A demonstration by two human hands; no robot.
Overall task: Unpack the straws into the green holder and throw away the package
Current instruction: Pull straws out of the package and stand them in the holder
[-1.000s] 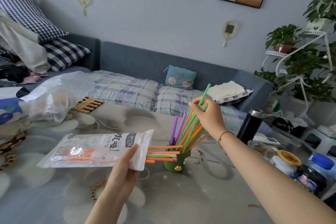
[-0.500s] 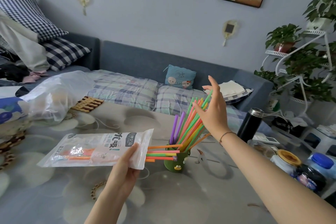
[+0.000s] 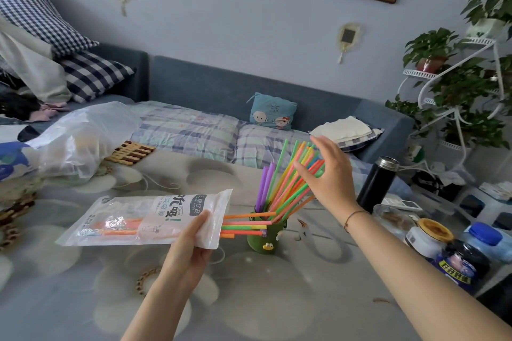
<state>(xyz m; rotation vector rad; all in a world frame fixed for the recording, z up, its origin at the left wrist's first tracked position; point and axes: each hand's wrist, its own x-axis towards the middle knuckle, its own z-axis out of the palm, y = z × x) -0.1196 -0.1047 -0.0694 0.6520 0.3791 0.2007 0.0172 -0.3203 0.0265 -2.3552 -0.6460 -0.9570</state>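
Note:
My left hand grips the clear plastic straw package near its open end, holding it level above the table. Several orange, pink and green straws stick out of its mouth toward the green holder. The holder stands on the table with a fan of coloured straws leaning right. My right hand hovers beside the upper ends of those straws, fingers spread and holding nothing.
A black flask stands right of the holder. Jars with yellow and blue lids crowd the table's right edge. A crumpled clear plastic bag and a wooden trivet lie at the far left. A sofa runs behind the table.
My right hand let go of the green straw it had pinched, opened its fingers and drew slightly right. The straws now lean in the holder. My left hand and the package stayed put.

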